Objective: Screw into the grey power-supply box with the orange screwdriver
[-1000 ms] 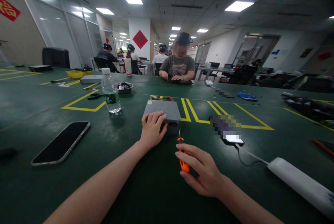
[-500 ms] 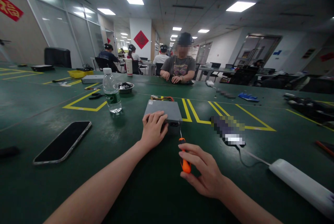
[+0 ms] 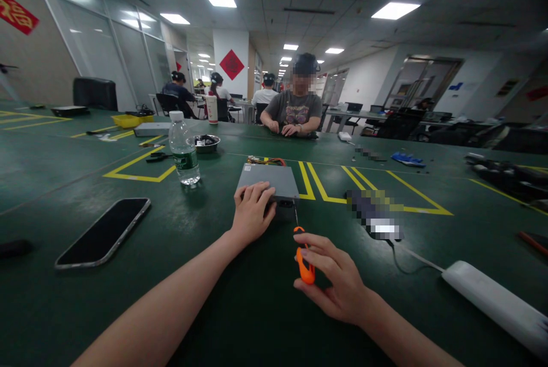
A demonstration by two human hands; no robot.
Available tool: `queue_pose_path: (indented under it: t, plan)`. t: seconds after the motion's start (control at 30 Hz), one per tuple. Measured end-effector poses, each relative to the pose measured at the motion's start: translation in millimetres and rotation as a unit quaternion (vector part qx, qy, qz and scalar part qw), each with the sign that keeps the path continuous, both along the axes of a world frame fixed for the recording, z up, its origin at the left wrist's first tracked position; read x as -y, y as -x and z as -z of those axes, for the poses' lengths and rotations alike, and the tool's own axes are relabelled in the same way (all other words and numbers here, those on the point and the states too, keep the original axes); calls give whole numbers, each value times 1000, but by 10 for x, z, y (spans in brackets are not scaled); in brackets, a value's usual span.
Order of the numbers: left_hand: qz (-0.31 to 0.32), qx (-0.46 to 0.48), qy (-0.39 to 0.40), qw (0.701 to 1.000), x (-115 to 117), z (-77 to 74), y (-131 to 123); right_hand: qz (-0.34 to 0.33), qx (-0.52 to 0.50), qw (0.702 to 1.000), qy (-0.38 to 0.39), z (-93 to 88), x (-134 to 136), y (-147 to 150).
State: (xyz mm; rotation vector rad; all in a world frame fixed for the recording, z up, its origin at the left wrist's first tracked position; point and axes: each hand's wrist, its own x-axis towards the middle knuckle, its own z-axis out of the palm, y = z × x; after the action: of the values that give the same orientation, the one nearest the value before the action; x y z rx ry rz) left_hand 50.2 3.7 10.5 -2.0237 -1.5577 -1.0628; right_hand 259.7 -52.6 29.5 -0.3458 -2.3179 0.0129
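A grey metal computer power supply [image 3: 274, 177] lies on the green table, with coloured cables [image 3: 266, 161] at its far side. My left hand [image 3: 253, 210] holds its near left part, fingers on the top and thumb by the front face. My right hand [image 3: 336, 275] grips an orange and black screwdriver [image 3: 305, 270] between fingertips and thumb. The screwdriver's shaft points away from me, and its tip meets the front face near the right corner. Whether the tip sits in a screw is too small to tell.
On the left are a phone [image 3: 105, 233], a water bottle [image 3: 184, 153] and a metal bowl [image 3: 205, 143] of small dark parts. To the right lie a second phone [image 3: 379, 216] on a cable and a white power strip [image 3: 492, 298]. A person [image 3: 295, 104] sits opposite.
The screwdriver's handle has turned slightly, showing more orange, and my right fingers have shifted a little on it. My left hand and the power supply stay where they were.
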Motion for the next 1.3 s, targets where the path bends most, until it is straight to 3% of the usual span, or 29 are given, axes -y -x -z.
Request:
queue_pose_path:
  t: [0.17,0.3,0.4,0.6,0.77,1.03,1.17,1.3]
  plan:
    - [0,-1,-2,1000,3,1,1,-21,-6,999,36,-6,-9,0]
    - [2,1,-7,1000,2,5,-2,8,34,999,-7,-20,-5,-5]
    - [0,3,-6,1000,-3,8,-3,13,0,1000,-20,-3,-4,-4]
    - [2,6,-3,1000,-2,3,-3,-16,-25,999,43,15,-8,-27]
    - [3,7,-1,1000,7,-4,-4,14,30,999,-11,-28,13,0]
    - [-4,-3,1,1000,11,-10,-5,-22,-32,998,53,37,-21,-18]
    - [-2,-2,3,1000,2,2,-3,-13,5,1000,20,-10,-11,-18]
    - [-4,-2,0,1000,3,2,-2,-3,-38,999,19,0,-20,-9]
